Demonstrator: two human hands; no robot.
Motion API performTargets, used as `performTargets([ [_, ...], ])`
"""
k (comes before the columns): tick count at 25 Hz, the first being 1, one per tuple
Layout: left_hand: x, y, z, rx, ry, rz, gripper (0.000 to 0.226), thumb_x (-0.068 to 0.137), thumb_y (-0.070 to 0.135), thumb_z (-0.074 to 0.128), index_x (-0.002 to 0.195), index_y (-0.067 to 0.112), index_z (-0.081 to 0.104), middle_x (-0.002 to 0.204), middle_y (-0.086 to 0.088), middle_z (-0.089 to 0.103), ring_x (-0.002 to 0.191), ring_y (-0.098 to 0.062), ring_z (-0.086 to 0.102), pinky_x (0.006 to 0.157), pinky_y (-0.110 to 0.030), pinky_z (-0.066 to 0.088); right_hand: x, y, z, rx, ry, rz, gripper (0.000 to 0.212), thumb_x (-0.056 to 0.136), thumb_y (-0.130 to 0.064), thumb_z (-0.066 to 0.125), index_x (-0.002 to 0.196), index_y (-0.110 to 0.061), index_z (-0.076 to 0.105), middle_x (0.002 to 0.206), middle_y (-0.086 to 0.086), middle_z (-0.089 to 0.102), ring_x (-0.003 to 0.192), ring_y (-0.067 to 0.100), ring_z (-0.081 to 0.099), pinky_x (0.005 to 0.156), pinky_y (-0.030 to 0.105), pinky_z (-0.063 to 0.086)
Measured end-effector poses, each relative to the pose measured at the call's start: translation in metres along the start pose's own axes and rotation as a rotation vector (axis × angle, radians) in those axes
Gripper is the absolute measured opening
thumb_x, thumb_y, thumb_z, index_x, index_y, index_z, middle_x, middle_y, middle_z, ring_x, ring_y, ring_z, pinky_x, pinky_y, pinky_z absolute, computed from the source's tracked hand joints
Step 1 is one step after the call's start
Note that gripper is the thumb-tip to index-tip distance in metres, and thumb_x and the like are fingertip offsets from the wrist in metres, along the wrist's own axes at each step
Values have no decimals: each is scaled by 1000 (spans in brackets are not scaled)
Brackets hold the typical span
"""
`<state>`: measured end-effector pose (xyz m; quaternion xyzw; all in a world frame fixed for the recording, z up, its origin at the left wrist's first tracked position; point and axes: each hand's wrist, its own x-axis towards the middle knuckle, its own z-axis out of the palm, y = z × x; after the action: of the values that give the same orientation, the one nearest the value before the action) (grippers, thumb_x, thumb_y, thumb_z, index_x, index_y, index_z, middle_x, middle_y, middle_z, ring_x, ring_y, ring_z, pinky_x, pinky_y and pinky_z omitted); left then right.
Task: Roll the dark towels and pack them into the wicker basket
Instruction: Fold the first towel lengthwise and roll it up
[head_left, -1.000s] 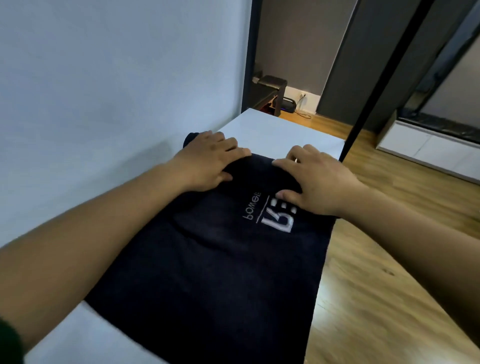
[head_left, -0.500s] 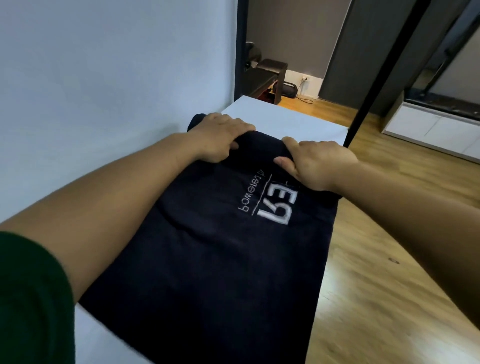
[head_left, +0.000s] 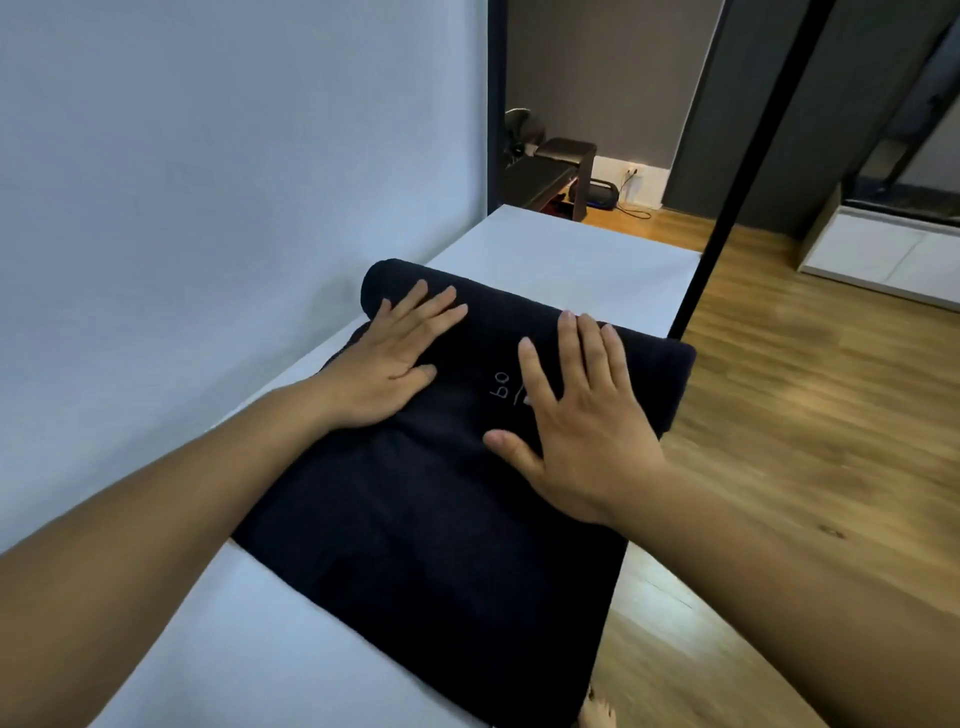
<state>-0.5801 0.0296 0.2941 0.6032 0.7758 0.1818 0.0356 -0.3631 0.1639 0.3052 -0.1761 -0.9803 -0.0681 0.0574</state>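
- Dark navy terry towel (head_left: 441, 561) lies on the narrow white table (head_left: 571, 260); its far end is already rolled.
- Left hand (head_left: 387, 364) rests flat on the roll's left part, fingers spread.
- Right hand (head_left: 576, 436), right of it, fingers also splayed.
- Advice: press evenly with both palms and keep the roll tight and square.
- No wicker basket in view.

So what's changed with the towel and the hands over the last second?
The roll at the towel's far end has grown and come toward the person, covering most of the white lettering. The left hand and right hand, curled over the edge half a second ago, now lie flat and open on the roll. The towel remains on the white table.
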Motion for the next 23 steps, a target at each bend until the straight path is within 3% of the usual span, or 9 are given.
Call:
performTargets([
  [3,-34,3,7,24,-32,-39,66,104,27,43,155,40,3,161,23,-15,146,-4,-25,123,-44,-4,-29,-27,-9,17,-24,-23,84,94,-68,11,156,-12,0,160,29,-7,149,41,-13,120,51,-7],
  [5,-35,3,8,73,-44,-59,68,103,35,43,154,40,-1,160,23,-18,146,-4,-27,123,-46,-2,-10,-14,-31,-8,-9,-16,71,100,-56,26,155,-11,19,156,25,27,145,40,22,118,44,18],
  [6,-33,2,6,90,-49,-62,69,102,39,42,154,40,-3,160,22,-19,145,-5,-27,123,-47,-1,9,3,-45,42,20,-25,60,100,-50,35,147,-12,35,143,18,47,132,35,42,108,41,33],
  [7,-31,3,5,102,-56,-60,70,100,45,40,154,40,-5,160,21,-20,145,-5,-28,123,-48,0,26,22,-56,112,12,-51,49,99,-46,45,137,-15,48,126,9,58,116,29,53,96,38,42],
  [9,-30,2,5,134,-66,-49,71,94,54,31,153,42,-8,160,21,-22,146,-6,-28,123,-49,2,47,51,-67,234,-64,-87,40,95,-44,57,128,-21,58,111,0,60,103,21,57,87,35,49],
  [13,-29,-2,7,163,-89,-51,71,91,58,25,152,44,-10,159,21,-24,145,-5,-29,123,-47,1,45,51,-36,105,-107,-30,64,93,-70,34,142,-30,28,131,7,47,115,29,51,85,41,47],
  [16,-22,-9,8,154,-106,-32,72,93,57,27,154,41,-8,159,21,-24,145,-6,-29,123,-45,1,49,49,-26,-45,-113,-37,80,91,-75,27,153,-30,3,130,10,53,104,33,60,71,40,44],
  [20,3,-22,4,176,-106,0,74,92,56,29,152,43,-12,159,20,-25,146,-8,-29,123,-48,1,71,59,-27,-35,-109,5,74,91,-74,31,148,-30,18,106,7,61,87,29,61,67,38,49],
  [23,22,-25,3,230,-90,-8,78,89,56,30,154,40,-9,161,16,-21,148,-11,-24,122,-53,0,83,62,-30,-63,-82,41,70,93,-71,33,147,-29,20,108,8,62,85,29,60,65,37,49],
])
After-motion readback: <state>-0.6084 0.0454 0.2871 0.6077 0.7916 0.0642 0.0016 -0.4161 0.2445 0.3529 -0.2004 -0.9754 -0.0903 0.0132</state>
